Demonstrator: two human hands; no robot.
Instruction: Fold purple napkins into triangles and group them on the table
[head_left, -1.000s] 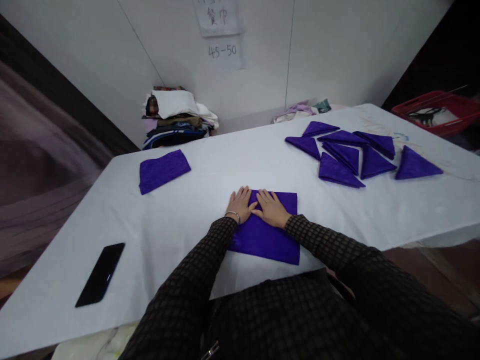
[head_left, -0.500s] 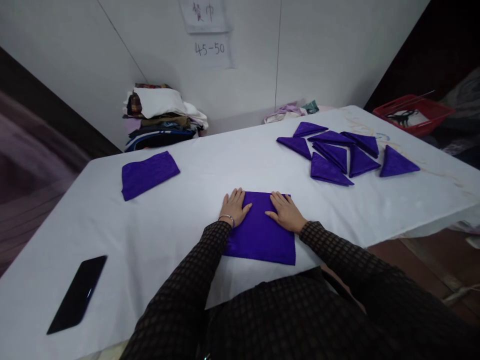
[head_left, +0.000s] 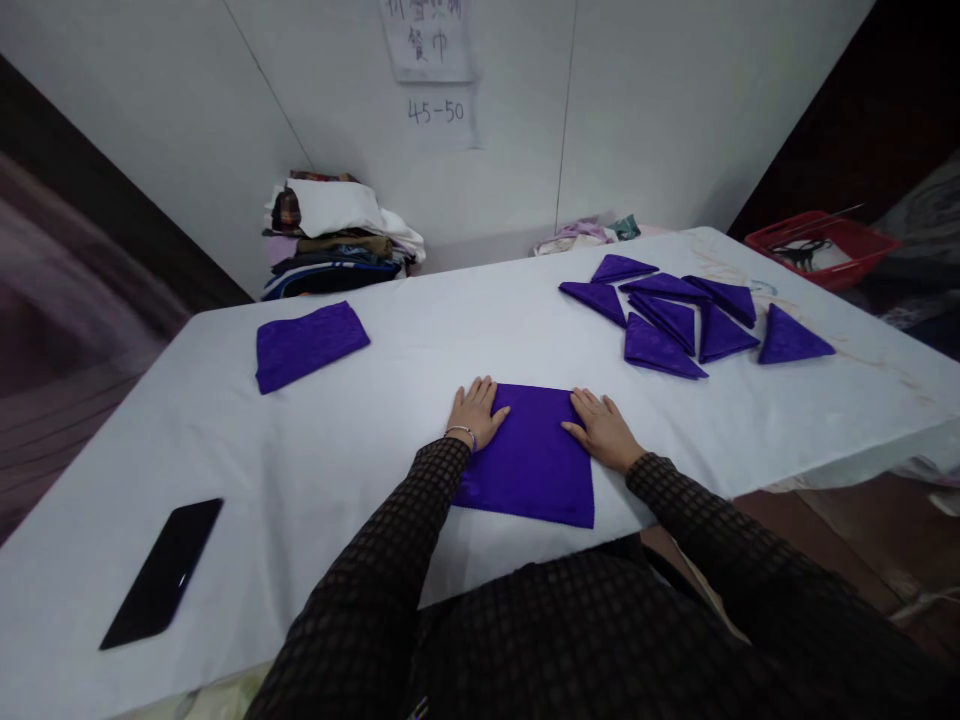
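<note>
A purple cloth napkin, folded into a rough square, lies flat on the white-covered table in front of me. My left hand rests flat on its far left corner, fingers stretched out and thumb apart; a thin bracelet circles that wrist. On the far right corner lies my right hand, open, its fingertips on the napkin's edge and its palm partly over the white cloth. Several purple napkins folded into triangles lie grouped at the back right. Another folded purple napkin sits at the back left.
A black phone lies at the table's left front. Against the wall stands a pile of folded clothes, with more fabric farther right. A red basket is beyond the right end. Handwritten paper sheets hang on the wall.
My right hand has slid right along the napkin's far edge to its corner. My left hand stays on the left corner. The whole view has shifted slightly.
</note>
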